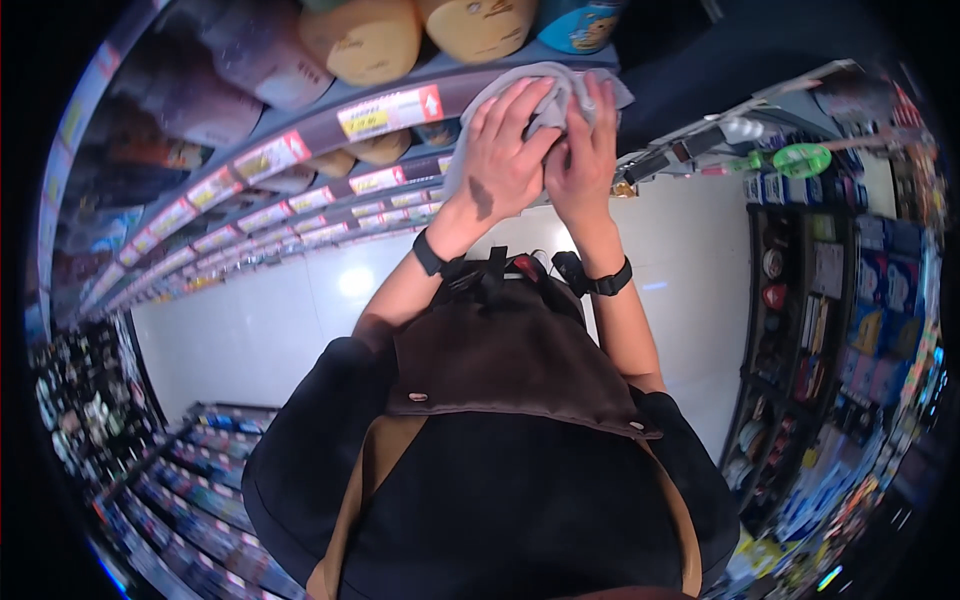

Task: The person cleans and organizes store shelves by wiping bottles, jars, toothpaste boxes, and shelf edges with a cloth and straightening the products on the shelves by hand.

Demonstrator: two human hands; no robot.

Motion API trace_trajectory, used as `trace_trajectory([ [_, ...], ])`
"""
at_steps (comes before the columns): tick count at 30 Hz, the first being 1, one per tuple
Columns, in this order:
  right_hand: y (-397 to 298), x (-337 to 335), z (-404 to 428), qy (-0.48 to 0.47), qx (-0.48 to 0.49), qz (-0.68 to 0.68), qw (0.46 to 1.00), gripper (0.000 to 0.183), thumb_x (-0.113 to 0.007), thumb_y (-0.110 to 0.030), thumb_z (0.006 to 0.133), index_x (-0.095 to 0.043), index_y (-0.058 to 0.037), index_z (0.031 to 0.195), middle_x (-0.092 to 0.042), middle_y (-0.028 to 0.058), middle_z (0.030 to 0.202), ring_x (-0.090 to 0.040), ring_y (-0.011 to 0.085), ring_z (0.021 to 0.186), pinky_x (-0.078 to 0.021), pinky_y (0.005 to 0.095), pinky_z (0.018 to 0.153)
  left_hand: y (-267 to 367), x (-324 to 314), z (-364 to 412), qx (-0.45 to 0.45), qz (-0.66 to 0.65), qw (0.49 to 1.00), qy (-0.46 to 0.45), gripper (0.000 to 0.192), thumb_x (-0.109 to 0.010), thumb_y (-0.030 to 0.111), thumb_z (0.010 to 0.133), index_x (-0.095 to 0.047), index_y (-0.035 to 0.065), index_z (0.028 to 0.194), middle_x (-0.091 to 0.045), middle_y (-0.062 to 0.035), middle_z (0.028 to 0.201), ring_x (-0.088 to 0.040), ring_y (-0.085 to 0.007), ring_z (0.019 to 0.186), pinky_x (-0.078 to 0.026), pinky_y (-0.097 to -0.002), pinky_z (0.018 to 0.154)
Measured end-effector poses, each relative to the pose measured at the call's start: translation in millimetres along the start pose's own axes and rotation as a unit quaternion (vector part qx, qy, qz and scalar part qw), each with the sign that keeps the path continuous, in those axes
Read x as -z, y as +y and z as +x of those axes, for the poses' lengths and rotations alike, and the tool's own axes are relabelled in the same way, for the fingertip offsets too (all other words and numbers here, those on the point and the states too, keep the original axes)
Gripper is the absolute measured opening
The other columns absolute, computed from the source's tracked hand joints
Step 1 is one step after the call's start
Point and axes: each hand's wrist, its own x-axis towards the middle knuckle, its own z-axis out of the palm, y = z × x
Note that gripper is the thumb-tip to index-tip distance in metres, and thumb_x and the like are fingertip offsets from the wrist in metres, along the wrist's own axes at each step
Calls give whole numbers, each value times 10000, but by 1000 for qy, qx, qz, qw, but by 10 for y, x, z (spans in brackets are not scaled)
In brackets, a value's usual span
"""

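Note:
My left hand [506, 142] holds a grey cloth [553, 75] against the front edge at the right end of a store shelf. Beside it, my right hand [589, 142] grips the same cloth, some folds bunched between the two. Both hands have their fingers curled over the fabric. Just left of the cloth, a price tag [390, 112] is set in the shelf edge. Yellow bottles [484, 26] and a blue bottle [577, 26] stand on the shelf above my hands. Black bands circle both wrists.
Lower shelves with rows of price tags [289, 202] run down at the left. A green round item [802, 160] sticks out at the right, above a dark shelving unit [796, 300] with packaged goods. Pale floor [675, 247] lies below. More stocked racks [187, 480] stand at the lower left.

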Motion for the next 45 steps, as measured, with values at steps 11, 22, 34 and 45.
trace_trajectory([
  [11, 324, -49, -701, -123, 68, 188, 972, 450, -560, 168, 779, -626, -6, 1189, -535, 174, 1389, -509, 412, 1268, -431, 464, 1045, 89, -342, -931, 122, -26, 984, 125, 233, -646, -78, 699, -631, -14, 923, -623, -144, 1184, -614, -356, 1064, -533, -414, 869],
  [22, 383, -848, -1396, -273, 7, 69, 960, 572, -567, 70, 737, -521, -9, 1303, -373, 258, 1477, -407, 426, 1341, -363, 488, 1102, -403, -404, -1640, 191, 14, 977, -90, 565, -630, -63, 691, -493, -53, 1240, -365, -179, 1515, -367, -384, 1382, -333, -458, 1129],
  [34, -628, -1850, -1535, -348, 71, 1, 935, 566, -581, -6, 786, -501, -53, 1344, -343, 220, 1524, -345, 373, 1416, -300, 500, 1152, -1224, 732, -2501, 221, 78, 960, -152, 517, -596, -59, 705, -538, 8, 1214, -383, -132, 1516, -472, -371, 1206, -386, -486, 1015],
  [45, -1298, -2462, -1340, -410, 192, 70, 889, 409, -592, -107, 837, -567, -59, 1242, -321, 126, 1573, -338, 310, 1439, -330, 466, 1155, -1510, 1380, -3036, 331, 118, 931, -101, 492, -589, -105, 713, -548, -42, 1199, -396, -194, 1483, -471, -389, 1232, -410, -474, 1012],
])
